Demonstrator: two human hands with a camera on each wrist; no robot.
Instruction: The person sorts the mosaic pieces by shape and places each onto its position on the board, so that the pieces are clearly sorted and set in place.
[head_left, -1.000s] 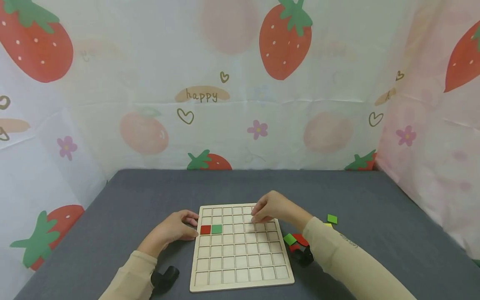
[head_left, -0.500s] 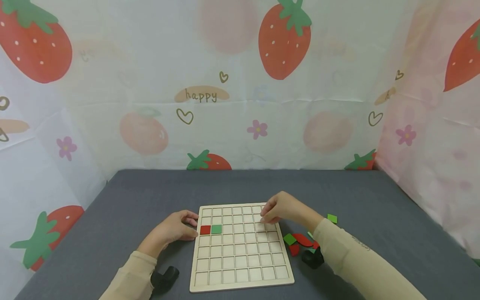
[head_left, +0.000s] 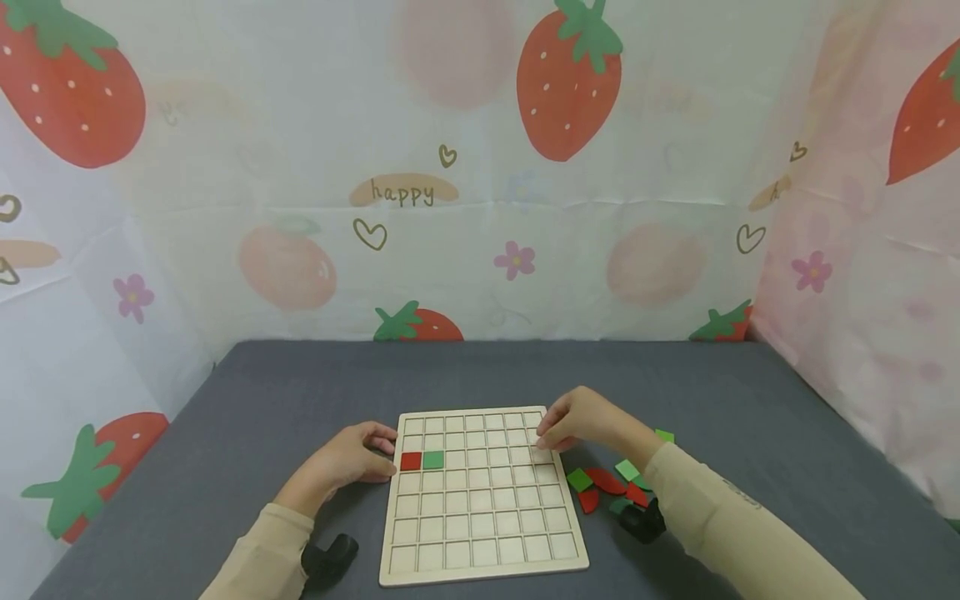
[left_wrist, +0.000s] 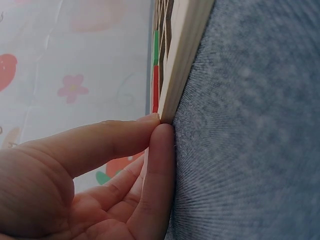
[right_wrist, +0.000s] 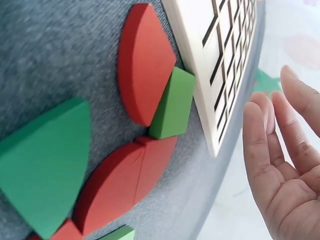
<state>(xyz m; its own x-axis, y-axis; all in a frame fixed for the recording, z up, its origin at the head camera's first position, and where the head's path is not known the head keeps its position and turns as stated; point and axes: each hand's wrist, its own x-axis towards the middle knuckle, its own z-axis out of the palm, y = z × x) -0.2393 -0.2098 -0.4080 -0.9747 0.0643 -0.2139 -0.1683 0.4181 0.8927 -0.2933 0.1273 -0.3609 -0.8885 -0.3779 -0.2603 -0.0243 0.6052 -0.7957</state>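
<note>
A pale wooden grid board (head_left: pixel 480 577) lies on the dark tabletop, with one red square tile (head_left: pixel 411 461) and one green square tile (head_left: pixel 433 459) side by side in its cells. My left hand (head_left: pixel 347 454) rests against the board's left edge; in the left wrist view the thumb (left_wrist: pixel 115 140) and a straight finger touch that edge. Over the board's upper right edge is my right hand (head_left: pixel 588 421). The right wrist view shows its fingers (right_wrist: pixel 257 145) loosely bent and spread from the thumb, with nothing seen between them.
Loose red and green pieces lie right of the board, among them a curved red piece (head_left: pixel 606 481) and a green tile (head_left: pixel 580 479). Black wrist devices (head_left: pixel 330 560) hang under both forearms. A strawberry-print cloth (head_left: pixel 480 275) closes off the back and sides.
My right hand has moved rightward from over the board to its right edge, and more loose pieces show beside the forearm. The left hand and the two placed tiles stay put.
</note>
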